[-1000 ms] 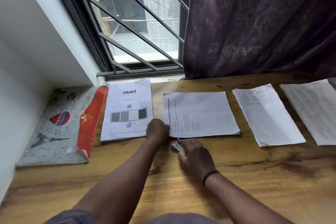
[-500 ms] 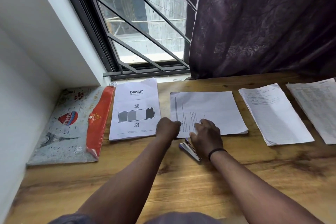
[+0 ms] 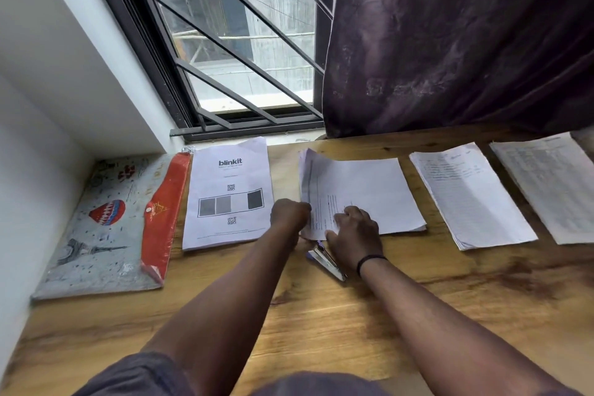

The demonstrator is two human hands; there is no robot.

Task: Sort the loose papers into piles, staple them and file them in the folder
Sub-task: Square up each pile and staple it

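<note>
Several paper piles lie in a row on the wooden desk (image 3: 321, 315). My left hand (image 3: 289, 214) grips the left edge of the middle pile (image 3: 366, 190), whose left side lifts and curls. My right hand (image 3: 355, 228) rests with fingers spread on that pile's near left corner. A metal stapler (image 3: 326, 262) lies on the desk just below the pile, beside my right wrist. The "blinkit" pile (image 3: 229, 193) is to the left. The folder (image 3: 106, 228), printed with a balloon and fitted with a red flap, lies at the far left.
Two more paper piles (image 3: 469, 196) (image 3: 553, 183) lie at the right. A dark curtain (image 3: 450, 36) hangs over the desk's back edge. A barred window (image 3: 238, 42) and a white wall (image 3: 38, 74) bound the back and left.
My right hand let go of the stapler and moved up onto the middle pile. The pile's left edge has risen under my left hand. The stapler now lies free on the desk.
</note>
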